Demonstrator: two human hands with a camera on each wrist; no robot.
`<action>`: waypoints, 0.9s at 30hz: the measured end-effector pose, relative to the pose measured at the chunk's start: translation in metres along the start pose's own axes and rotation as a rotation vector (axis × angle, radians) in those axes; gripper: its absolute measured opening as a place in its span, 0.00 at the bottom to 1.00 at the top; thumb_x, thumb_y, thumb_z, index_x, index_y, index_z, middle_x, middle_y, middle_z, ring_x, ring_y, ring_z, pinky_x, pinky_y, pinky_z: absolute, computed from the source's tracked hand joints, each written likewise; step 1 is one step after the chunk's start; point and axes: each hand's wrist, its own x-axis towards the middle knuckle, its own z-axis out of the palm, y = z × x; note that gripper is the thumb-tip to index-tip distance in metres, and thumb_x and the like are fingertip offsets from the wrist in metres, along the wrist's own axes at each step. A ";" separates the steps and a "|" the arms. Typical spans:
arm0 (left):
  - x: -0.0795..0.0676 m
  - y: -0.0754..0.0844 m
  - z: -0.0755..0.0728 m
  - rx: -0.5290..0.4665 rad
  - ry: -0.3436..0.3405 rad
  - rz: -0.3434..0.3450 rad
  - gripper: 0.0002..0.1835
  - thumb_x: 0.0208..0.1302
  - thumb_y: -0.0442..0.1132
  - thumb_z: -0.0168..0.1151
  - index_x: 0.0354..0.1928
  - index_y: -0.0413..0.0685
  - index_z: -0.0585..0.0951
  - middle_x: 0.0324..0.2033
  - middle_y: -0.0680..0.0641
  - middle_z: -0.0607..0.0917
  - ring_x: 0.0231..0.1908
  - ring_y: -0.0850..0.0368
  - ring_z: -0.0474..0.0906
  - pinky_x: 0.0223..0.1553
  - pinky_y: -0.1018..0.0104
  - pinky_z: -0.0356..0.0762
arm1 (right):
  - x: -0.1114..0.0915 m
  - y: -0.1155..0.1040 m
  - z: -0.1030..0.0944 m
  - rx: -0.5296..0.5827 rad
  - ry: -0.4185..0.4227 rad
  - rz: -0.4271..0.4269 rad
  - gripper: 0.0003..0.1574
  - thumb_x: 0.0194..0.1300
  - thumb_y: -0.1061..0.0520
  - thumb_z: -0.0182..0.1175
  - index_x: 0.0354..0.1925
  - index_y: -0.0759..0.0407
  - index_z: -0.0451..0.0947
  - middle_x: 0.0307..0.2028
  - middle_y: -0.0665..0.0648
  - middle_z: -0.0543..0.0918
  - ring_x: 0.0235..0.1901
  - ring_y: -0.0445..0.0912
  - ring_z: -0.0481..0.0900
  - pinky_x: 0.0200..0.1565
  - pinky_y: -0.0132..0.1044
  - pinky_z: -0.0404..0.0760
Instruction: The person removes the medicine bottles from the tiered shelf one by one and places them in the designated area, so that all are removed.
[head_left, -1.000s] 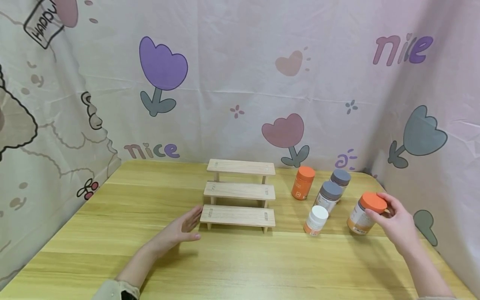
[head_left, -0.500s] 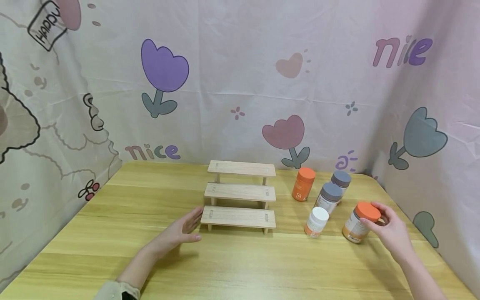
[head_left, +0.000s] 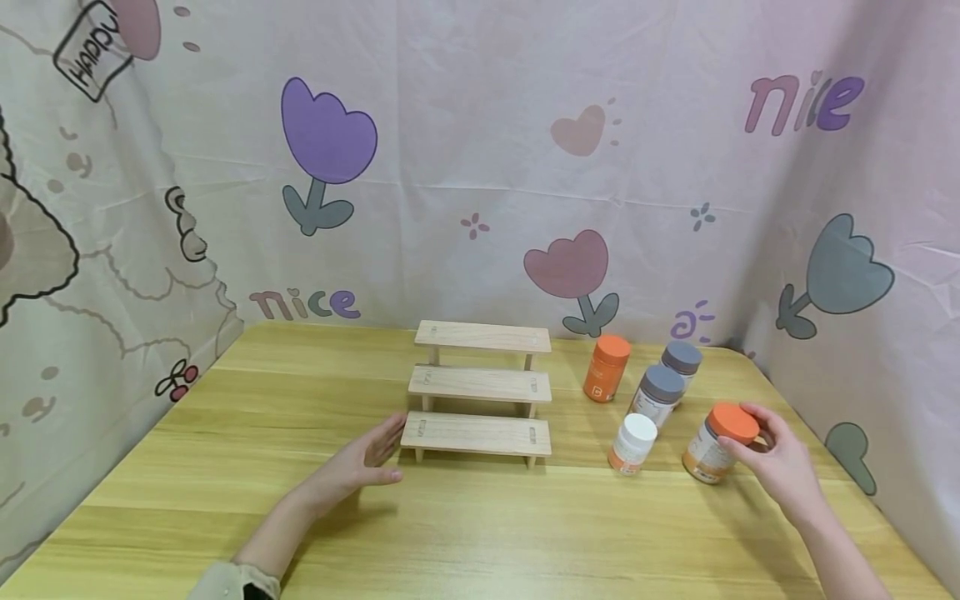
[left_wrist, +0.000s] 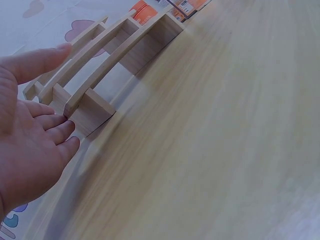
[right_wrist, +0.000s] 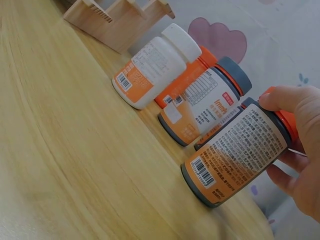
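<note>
My right hand (head_left: 783,467) grips an orange-lidded pill bottle (head_left: 710,454) by its cap, thumb on the near side and fingers behind. The right wrist view shows this bottle's (right_wrist: 235,155) printed label and barcode up close. At the left front corner of a three-tier wooden display stand (head_left: 480,433), my left hand (head_left: 352,467) rests with fingers extended and thumb apart. In the left wrist view the fingertips (left_wrist: 69,125) meet the end of the lowest step. Between stand and held bottle is a small white-capped bottle (head_left: 632,443).
Two grey-capped bottles, one nearer (head_left: 658,396) and one farther (head_left: 681,360), stand behind the white-capped one. An all-orange bottle (head_left: 606,368) is at the back, right of the stand. A printed cloth (head_left: 465,167) hangs behind the wooden table (head_left: 480,533).
My right hand has brought the orange-lidded bottle slightly left and toward me, mostly in the first half second. The left hand and stand have stayed put.
</note>
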 end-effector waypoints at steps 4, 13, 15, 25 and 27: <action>0.000 0.000 0.000 -0.002 -0.004 -0.001 0.46 0.61 0.32 0.57 0.69 0.29 0.36 0.69 0.33 0.38 0.68 0.37 0.34 0.66 0.51 0.36 | 0.000 0.000 -0.001 -0.019 -0.014 0.015 0.43 0.59 0.57 0.64 0.63 0.74 0.55 0.48 0.42 0.67 0.41 0.19 0.61 0.37 0.11 0.68; -0.002 -0.001 0.000 0.001 -0.007 -0.007 0.45 0.62 0.32 0.56 0.69 0.30 0.36 0.69 0.33 0.37 0.68 0.36 0.34 0.66 0.50 0.36 | 0.000 -0.002 -0.003 -0.001 -0.038 -0.006 0.43 0.62 0.57 0.61 0.65 0.75 0.53 0.54 0.52 0.69 0.41 0.18 0.61 0.38 0.11 0.68; -0.002 -0.001 0.000 0.004 -0.005 -0.004 0.45 0.62 0.32 0.57 0.69 0.30 0.36 0.69 0.33 0.38 0.68 0.36 0.34 0.65 0.50 0.36 | 0.001 -0.003 -0.005 0.027 -0.016 -0.044 0.41 0.62 0.59 0.60 0.64 0.76 0.53 0.51 0.39 0.69 0.43 0.19 0.62 0.40 0.11 0.67; 0.002 0.005 -0.001 0.032 -0.013 0.011 0.44 0.62 0.31 0.55 0.68 0.28 0.36 0.69 0.31 0.39 0.67 0.34 0.36 0.65 0.48 0.37 | 0.007 -0.022 -0.015 0.079 0.091 -0.164 0.30 0.62 0.63 0.58 0.62 0.58 0.64 0.45 0.32 0.72 0.45 0.22 0.69 0.45 0.12 0.67; -0.002 0.009 -0.005 0.047 0.002 0.014 0.44 0.62 0.32 0.55 0.69 0.29 0.36 0.69 0.31 0.40 0.67 0.34 0.38 0.65 0.48 0.38 | 0.009 -0.031 -0.013 0.080 0.102 -0.177 0.30 0.63 0.63 0.58 0.62 0.59 0.64 0.45 0.33 0.72 0.46 0.23 0.69 0.47 0.12 0.67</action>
